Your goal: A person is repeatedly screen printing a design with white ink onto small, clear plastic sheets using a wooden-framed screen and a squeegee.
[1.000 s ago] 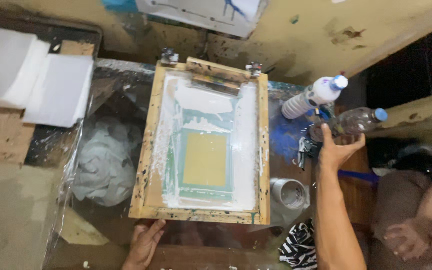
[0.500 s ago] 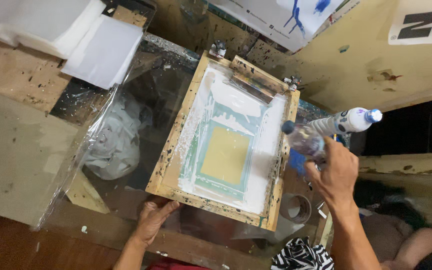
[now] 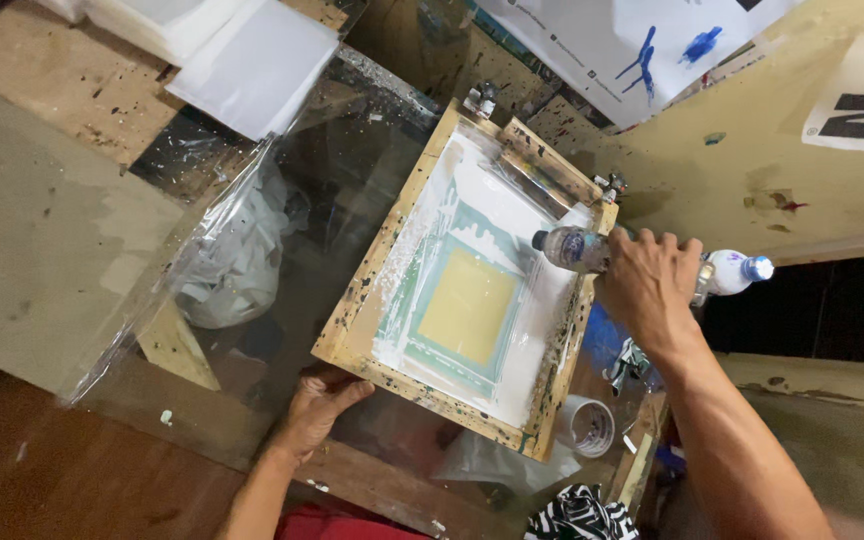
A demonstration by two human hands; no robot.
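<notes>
A wooden-framed printing screen point(image 3: 467, 290) lies tilted on a paint-spattered surface point(image 3: 62, 90), its mesh smeared white around a yellow square at the centre, with two metal hinge clamps point(image 3: 480, 98) at its far edge. The right hand point(image 3: 649, 285) is clenched around a clear plastic bottle point(image 3: 572, 248), held sideways with its dark tip over the right side of the mesh. The left hand point(image 3: 320, 400) rests with fingers spread against the near left corner of the frame, pressing rather than closing on it. Just right of the right hand stands a second bottle with a blue cap point(image 3: 737, 270). A small white cup point(image 3: 588, 425) sits near the frame's near right corner. To the left, a clear plastic sheet point(image 3: 242, 230) covers a crumpled white cloth point(image 3: 227, 265), and stacked white sheets point(image 3: 247, 60) lie at the far left. The far wall is stained yellow, with a white poster carrying blue marks point(image 3: 612, 45) on it.
</notes>
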